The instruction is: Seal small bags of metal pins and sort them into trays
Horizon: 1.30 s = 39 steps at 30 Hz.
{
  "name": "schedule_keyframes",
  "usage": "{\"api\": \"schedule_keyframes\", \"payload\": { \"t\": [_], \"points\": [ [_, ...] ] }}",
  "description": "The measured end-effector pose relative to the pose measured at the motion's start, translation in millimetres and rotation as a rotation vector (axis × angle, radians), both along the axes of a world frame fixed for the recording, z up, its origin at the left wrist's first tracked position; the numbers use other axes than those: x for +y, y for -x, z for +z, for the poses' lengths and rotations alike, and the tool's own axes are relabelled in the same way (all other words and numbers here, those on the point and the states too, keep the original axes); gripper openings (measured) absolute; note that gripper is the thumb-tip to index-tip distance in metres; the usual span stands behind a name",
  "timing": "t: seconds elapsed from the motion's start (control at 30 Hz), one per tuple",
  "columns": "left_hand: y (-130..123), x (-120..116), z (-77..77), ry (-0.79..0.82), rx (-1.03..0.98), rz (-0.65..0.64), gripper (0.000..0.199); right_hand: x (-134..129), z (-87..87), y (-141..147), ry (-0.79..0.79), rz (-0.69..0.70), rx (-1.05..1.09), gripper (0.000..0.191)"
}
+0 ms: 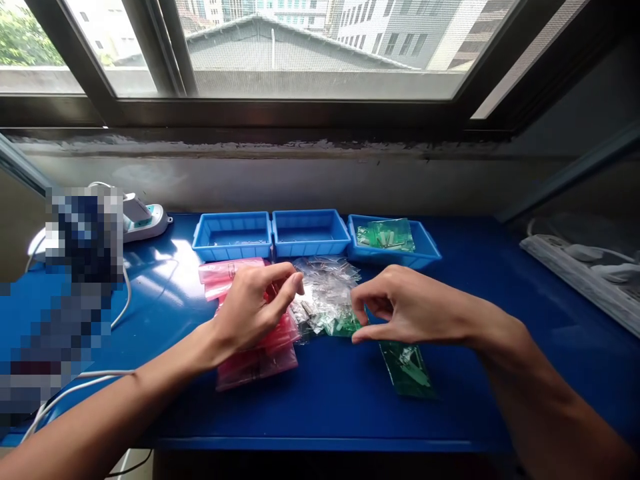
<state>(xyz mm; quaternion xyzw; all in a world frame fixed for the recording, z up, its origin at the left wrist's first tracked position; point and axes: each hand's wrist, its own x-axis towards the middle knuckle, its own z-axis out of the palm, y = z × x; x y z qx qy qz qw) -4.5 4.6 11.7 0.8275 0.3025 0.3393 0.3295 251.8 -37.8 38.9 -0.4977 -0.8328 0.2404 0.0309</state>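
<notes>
My left hand hovers over a stack of pink plastic bags, its thumb and forefinger pinched together. Whatever may be between those fingertips is too small to make out. To the right, my right hand is held with its fingers curled and a gap between thumb and forefinger, nothing visible in it. Between the hands lies a heap of small clear bags with small parts in them. Below my right hand, a green bag with pale pieces inside rests on the blue table.
Along the back stand three blue bins: a left bin, a middle bin and a right bin with green bags. Power strips with cables sit at both sides. A blurred-out patch covers the far left. Behind is a window.
</notes>
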Motion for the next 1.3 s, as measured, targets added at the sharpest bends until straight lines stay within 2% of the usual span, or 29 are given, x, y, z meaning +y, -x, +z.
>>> {"api": "schedule_keyframes", "payload": {
  "t": [0.07,0.2,0.33,0.63,0.77,0.87,1.1,1.3],
  "points": [
    [0,0,0.0,0.002,-0.004,-0.002,0.037,-4,0.8,6,-0.025,0.014,-0.077,0.024],
    [0,1,-0.7,-0.005,0.008,0.000,0.038,-10,-1.4,20,-0.178,0.058,-0.299,0.024],
    [1,1,-2.9,-0.014,0.025,-0.002,0.039,-13,-7.3,25,-0.308,0.161,-0.349,0.025],
    [0,2,-3.1,-0.029,0.023,-0.007,0.038,-13,-2.5,13,-0.470,0.137,-0.051,0.026],
    [0,1,-2.7,-0.017,0.022,-0.008,0.038,-10,-1.2,8,-0.497,0.120,0.166,0.021],
    [-1,1,-1.6,0.001,0.024,0.001,0.038,-7,-3.0,10,-0.502,0.049,0.348,0.018],
    [0,1,2.5,0.069,0.026,-0.023,0.043,4,-19.6,24,-0.423,-0.242,0.611,0.018],
    [-3,0,0.9,0.126,0.032,0.032,0.021,8,-28.5,31,-0.336,-0.413,0.752,0.020]
  ]
}}
